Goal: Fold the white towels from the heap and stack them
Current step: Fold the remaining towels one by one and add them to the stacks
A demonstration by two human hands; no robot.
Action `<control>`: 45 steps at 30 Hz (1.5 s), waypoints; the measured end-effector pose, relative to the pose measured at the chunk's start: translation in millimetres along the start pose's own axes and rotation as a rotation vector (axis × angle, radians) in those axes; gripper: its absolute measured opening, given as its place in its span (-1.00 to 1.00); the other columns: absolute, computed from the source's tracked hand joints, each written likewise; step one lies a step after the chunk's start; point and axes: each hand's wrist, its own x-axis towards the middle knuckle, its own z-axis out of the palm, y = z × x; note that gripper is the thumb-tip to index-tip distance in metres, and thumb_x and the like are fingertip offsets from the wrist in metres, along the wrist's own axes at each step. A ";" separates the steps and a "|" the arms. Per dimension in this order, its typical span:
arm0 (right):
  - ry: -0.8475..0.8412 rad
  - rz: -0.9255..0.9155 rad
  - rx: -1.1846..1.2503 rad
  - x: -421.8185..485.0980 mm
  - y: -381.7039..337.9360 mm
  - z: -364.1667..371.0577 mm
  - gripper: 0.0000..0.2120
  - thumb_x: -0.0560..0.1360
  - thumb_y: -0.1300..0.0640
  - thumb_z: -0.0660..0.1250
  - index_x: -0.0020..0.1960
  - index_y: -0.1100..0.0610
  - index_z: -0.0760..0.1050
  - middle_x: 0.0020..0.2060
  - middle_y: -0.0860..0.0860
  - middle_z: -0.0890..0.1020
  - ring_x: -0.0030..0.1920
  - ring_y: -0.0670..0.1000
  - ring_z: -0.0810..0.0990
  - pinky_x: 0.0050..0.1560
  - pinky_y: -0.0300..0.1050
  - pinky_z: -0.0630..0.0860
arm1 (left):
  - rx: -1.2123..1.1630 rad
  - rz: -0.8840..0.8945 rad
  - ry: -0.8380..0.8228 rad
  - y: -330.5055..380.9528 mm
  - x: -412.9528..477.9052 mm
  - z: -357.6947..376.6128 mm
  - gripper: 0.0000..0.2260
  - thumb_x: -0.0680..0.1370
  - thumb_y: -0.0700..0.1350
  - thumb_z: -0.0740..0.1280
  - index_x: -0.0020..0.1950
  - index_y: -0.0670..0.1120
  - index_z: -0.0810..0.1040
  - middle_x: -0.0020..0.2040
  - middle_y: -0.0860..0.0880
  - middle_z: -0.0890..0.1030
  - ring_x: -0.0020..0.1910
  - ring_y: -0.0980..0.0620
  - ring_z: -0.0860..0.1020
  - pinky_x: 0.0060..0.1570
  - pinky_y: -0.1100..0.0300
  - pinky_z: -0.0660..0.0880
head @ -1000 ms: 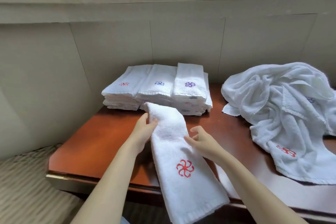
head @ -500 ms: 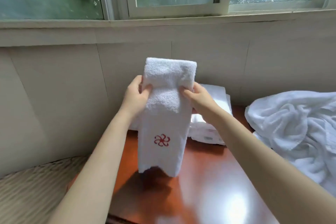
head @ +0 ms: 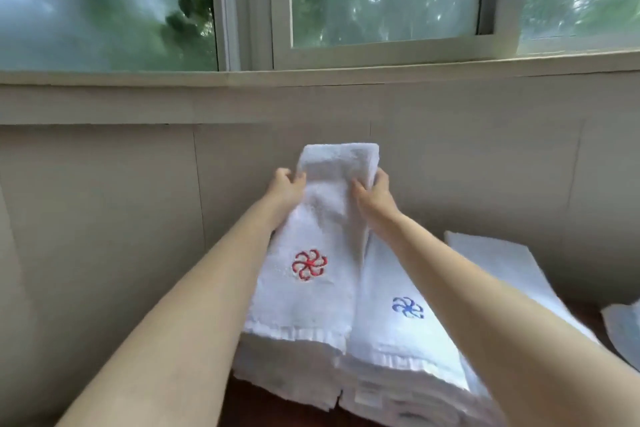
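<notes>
A folded white towel with a red pinwheel mark lies sloping onto the left stack of folded towels. My left hand grips its far left edge and my right hand grips its far right edge, both near the wall. The middle stack, topped by a towel with a blue mark, sits just right of it. My right forearm crosses a third stack. An edge of the unfolded towel heap shows at the right border.
The stacks stand on a red-brown wooden table pushed against a beige panelled wall. A window sill and sliding window run above. The table's front and right parts are out of frame.
Both hands carried the folded red-marked towel from hanging in the air forward and down onto the left stack. The view moved closer to the stacks and the heap slid almost out of frame.
</notes>
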 end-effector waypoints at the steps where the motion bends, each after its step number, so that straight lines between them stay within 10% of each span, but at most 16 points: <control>1: -0.048 0.118 -0.007 6.9 28.2 4.5 -0.38 0.57 0.14 0.22 0.52 0.08 -0.01 0.28 0.12 0.45 0.16 0.12 0.53 0.08 -0.07 0.46 | 0.100 -0.144 -0.116 -29.6 4.7 14.0 -0.44 0.64 0.11 0.10 0.50 -0.24 0.13 0.37 -0.19 0.38 0.19 -0.12 0.47 0.12 0.13 0.42; 6: -0.082 0.281 -0.148 21.6 118.9 11.8 -0.49 0.45 0.34 0.28 0.37 0.18 0.26 -0.08 0.13 0.55 -0.24 0.05 0.52 -0.38 -0.24 0.48 | 0.415 -0.205 -0.346 -113.6 7.8 42.0 -0.43 0.61 0.08 0.19 0.45 -0.31 0.22 0.38 -0.24 0.41 0.30 -0.15 0.45 0.20 0.12 0.38; 9: -0.054 0.224 -0.171 31.9 123.8 15.4 -0.45 0.42 0.35 0.23 0.39 0.11 0.28 -0.06 0.14 0.57 -0.22 0.09 0.58 -0.29 -0.17 0.48 | 0.330 -0.101 -0.327 -108.3 15.2 38.7 -0.59 0.60 -0.04 0.25 0.38 -0.20 0.30 0.20 -0.19 0.52 -0.03 -0.07 0.52 -0.01 0.12 0.43; 14: 0.081 0.024 -0.239 32.8 126.4 12.7 -0.50 0.41 0.36 0.11 0.30 0.05 0.43 -0.27 -0.07 0.44 -0.27 0.02 0.47 -0.29 -0.15 0.41 | 0.285 0.107 -0.202 -91.9 25.8 46.5 -0.65 0.59 -0.18 0.25 0.38 -0.07 0.34 0.35 -0.07 0.40 0.17 -0.02 0.43 0.05 0.23 0.33; 22: -0.152 0.059 -0.557 33.1 124.0 11.7 -0.59 0.57 0.23 0.07 0.40 0.10 0.36 0.37 0.09 0.41 0.35 0.12 0.38 0.26 -0.16 0.31 | 0.488 -0.038 -0.270 -110.2 20.5 47.2 -0.64 0.62 -0.09 0.21 0.41 -0.13 0.34 0.37 -0.13 0.41 0.26 -0.11 0.44 0.11 0.17 0.36; 30: -0.110 -0.106 -0.355 20.2 126.0 12.0 -0.38 0.41 0.47 0.06 0.35 0.05 0.45 0.27 0.09 0.50 0.33 0.05 0.42 0.13 -0.28 0.29 | 0.323 -0.327 -0.465 -98.3 0.3 9.7 -0.52 0.56 0.10 0.30 0.31 -0.23 0.45 0.13 -0.14 0.61 0.04 -0.11 0.61 0.07 0.06 0.53; 39: -0.284 0.044 -1.001 -4.5 98.1 36.6 -0.65 0.57 0.18 0.07 0.31 0.17 0.40 0.28 0.18 0.49 0.27 0.19 0.46 0.23 -0.06 0.38 | 0.673 -0.326 -0.410 -90.8 -34.4 9.2 -0.32 0.57 0.24 0.17 0.52 -0.18 0.17 0.51 -0.10 0.26 0.42 -0.10 0.33 0.07 0.20 0.24; 45: -0.543 0.098 -0.963 -113.0 69.7 42.1 -0.37 0.61 -0.18 -0.09 0.56 0.11 -0.08 0.54 0.18 -0.13 0.54 0.13 -0.17 0.49 0.12 -0.13 | 0.870 -0.391 -0.193 -94.6 -94.9 -5.2 -0.38 0.58 0.28 -0.01 0.45 -0.15 0.20 0.32 -0.11 0.46 0.26 -0.12 0.46 0.10 0.08 0.41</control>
